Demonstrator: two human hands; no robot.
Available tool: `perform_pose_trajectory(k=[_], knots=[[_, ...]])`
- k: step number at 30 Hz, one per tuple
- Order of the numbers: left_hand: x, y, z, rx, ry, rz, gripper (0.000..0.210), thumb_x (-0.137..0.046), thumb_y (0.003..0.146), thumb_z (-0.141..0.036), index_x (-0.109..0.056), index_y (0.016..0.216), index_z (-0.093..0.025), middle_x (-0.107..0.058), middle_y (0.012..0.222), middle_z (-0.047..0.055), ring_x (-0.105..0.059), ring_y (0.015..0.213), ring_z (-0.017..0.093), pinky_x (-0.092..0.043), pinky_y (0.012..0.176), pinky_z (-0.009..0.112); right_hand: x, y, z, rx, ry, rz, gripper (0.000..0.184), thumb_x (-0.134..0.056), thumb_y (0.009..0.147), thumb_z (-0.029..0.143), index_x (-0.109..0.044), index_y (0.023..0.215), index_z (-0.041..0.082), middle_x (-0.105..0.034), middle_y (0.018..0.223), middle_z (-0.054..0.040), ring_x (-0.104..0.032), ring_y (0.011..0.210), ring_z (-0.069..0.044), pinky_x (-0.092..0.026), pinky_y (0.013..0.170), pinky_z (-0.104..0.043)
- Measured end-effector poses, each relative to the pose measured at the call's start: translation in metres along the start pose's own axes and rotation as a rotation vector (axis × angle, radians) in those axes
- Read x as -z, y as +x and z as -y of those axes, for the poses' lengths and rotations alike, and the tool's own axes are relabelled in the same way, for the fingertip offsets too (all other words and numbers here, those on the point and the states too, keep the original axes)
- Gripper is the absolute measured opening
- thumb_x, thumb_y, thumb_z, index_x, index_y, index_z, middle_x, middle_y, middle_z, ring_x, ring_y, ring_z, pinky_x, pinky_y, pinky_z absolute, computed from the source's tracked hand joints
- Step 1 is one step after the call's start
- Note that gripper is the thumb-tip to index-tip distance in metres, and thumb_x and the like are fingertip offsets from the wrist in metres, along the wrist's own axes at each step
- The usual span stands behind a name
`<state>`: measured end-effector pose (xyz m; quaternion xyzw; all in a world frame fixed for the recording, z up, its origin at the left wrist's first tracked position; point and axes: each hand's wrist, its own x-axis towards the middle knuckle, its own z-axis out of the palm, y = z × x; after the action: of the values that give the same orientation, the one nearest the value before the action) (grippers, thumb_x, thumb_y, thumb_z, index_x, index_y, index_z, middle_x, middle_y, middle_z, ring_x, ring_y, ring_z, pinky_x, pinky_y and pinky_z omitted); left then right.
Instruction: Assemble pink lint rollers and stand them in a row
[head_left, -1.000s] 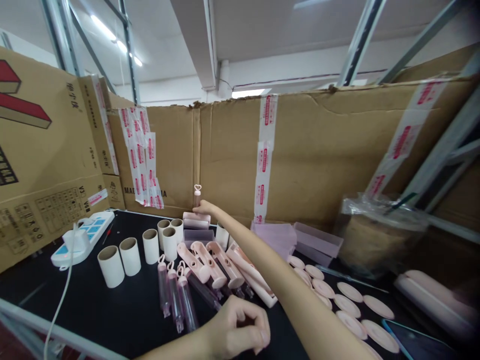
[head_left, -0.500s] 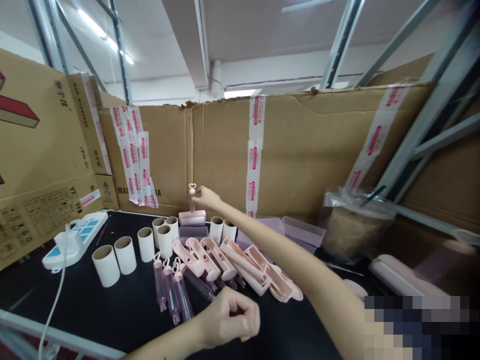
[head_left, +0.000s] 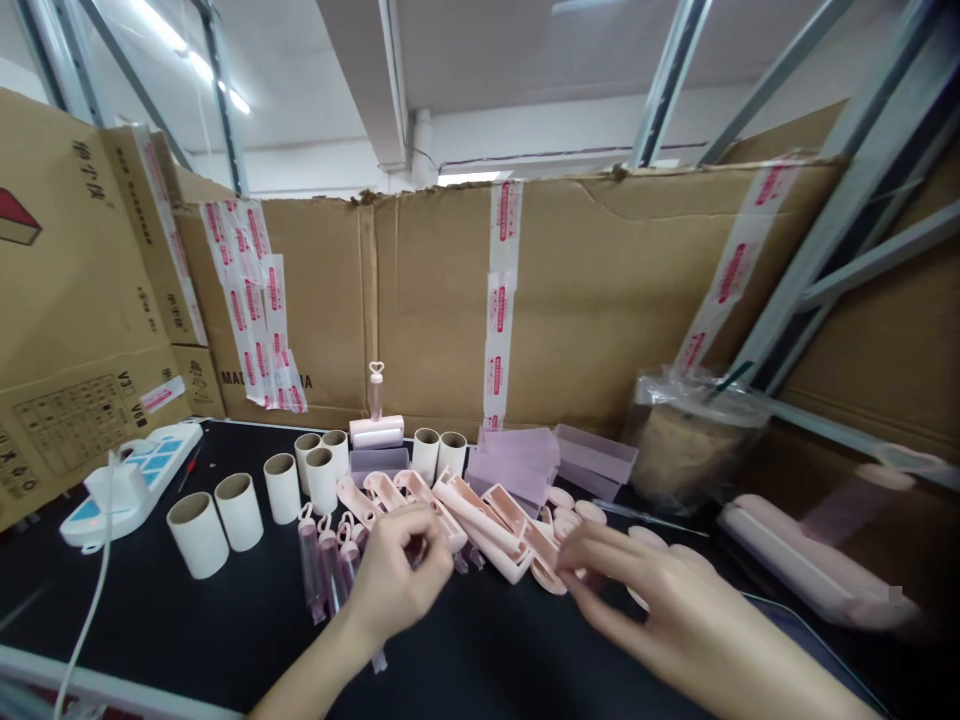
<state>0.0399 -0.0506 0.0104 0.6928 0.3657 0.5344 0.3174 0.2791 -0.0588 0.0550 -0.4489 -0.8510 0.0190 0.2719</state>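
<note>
left hand (head_left: 397,575) loosely curled, nothing gripped, right hand (head_left: 660,590) parted and empty, pink casings (head_left: 484,530) heaped between them; a careless sweep could topple the white tubes (head_left: 451,460) just behind

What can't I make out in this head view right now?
Head view:
Left hand: curled fingers hide whether it holds anything.
Pale pink discs: some partly covered by the right hand.
Blue-edged phone: mostly hidden behind the right forearm.
Far-right lint roller: blurred near the picture's edge.
Tape print: too small to read.
</note>
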Motion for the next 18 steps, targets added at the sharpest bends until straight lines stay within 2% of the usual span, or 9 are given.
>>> perform_pose_trajectory(k=[3, 5, 7, 10, 14, 16, 18], knots=[[0.017, 0.007, 0.001, 0.020, 0.071, -0.186, 0.028, -0.045, 0.079, -0.028, -0.035, 0.055, -0.020, -0.037, 0.054, -0.003, -0.038, 0.053, 0.012, -0.031, 0.053, 0.024, -0.016, -0.008, -0.005, -0.009, 0.086, 0.160, 0.011, -0.051, 0.083, 0.030, -0.062, 0.083, 0.030, -0.068, 0.084, -0.0040, -0.063, 0.074, -0.022, -0.049, 0.067, -0.033], [0.030, 0.010, 0.004, 0.038, 0.128, -0.274, 0.026, -0.043, 0.080, -0.030, -0.037, 0.056, -0.020, -0.040, 0.055, -0.003, -0.041, 0.055, 0.012, -0.034, 0.055, 0.023, -0.031, 0.001, -0.007, -0.013, 0.116, 0.164, 0.014, -0.047, 0.085, 0.028, -0.060, 0.088, 0.028, -0.067, 0.090, -0.0047, -0.063, 0.081, -0.022, -0.049, 0.073, -0.033], [0.043, 0.013, 0.009, 0.091, 0.252, -0.350, 0.025, -0.042, 0.079, -0.032, -0.039, 0.057, -0.020, -0.041, 0.055, -0.003, -0.043, 0.055, 0.013, -0.035, 0.054, 0.023, -0.050, 0.014, -0.009, -0.002, 0.037, 0.097, 0.017, -0.045, 0.086, 0.027, -0.060, 0.095, 0.026, -0.066, 0.094, -0.0066, -0.063, 0.084, -0.023, -0.048, 0.073, -0.034], [0.061, 0.015, 0.017, 0.177, 0.426, -0.429, 0.024, -0.045, 0.076, -0.034, -0.041, 0.056, -0.020, -0.039, 0.050, -0.004, -0.039, 0.049, 0.012, -0.032, 0.050, 0.023, -0.076, 0.029, -0.014, 0.035, -0.243, -0.068, 0.023, -0.048, 0.085, 0.027, -0.061, 0.103, 0.023, -0.063, 0.094, -0.0116, -0.061, 0.080, -0.027, -0.046, 0.066, -0.037], [0.077, 0.013, 0.020, 0.288, 0.634, -0.511, 0.026, -0.052, 0.073, -0.034, -0.042, 0.053, -0.021, -0.033, 0.042, -0.006, -0.035, 0.043, 0.011, -0.025, 0.047, 0.023, -0.096, 0.031, -0.027, 0.081, -0.423, -0.155, 0.018, -0.051, 0.085, 0.029, -0.063, 0.094, 0.019, -0.062, 0.091, -0.0140, -0.058, 0.077, -0.027, -0.044, 0.063, -0.037], [0.081, 0.006, 0.020, 0.349, 0.805, -0.520, 0.020, -0.052, 0.075, -0.035, -0.049, 0.061, -0.021, -0.042, 0.046, -0.006, -0.041, 0.046, 0.013, -0.027, 0.048, 0.023, -0.100, 0.029, -0.032, 0.082, -0.423, -0.150, 0.017, -0.051, 0.085, 0.028, -0.063, 0.092, 0.019, -0.062, 0.092, -0.0130, -0.058, 0.078, -0.027, -0.043, 0.064, -0.037], [0.086, -0.004, 0.022, 0.362, 0.911, -0.468, 0.015, -0.048, 0.080, -0.035, -0.054, 0.085, -0.023, -0.054, 0.060, -0.005, -0.051, 0.052, 0.014, -0.032, 0.051, 0.023, -0.102, 0.028, -0.034, 0.075, -0.393, -0.137, 0.017, -0.050, 0.086, 0.027, -0.063, 0.093, 0.020, -0.062, 0.095, -0.0121, -0.058, 0.079, -0.027, -0.043, 0.067, -0.038]])
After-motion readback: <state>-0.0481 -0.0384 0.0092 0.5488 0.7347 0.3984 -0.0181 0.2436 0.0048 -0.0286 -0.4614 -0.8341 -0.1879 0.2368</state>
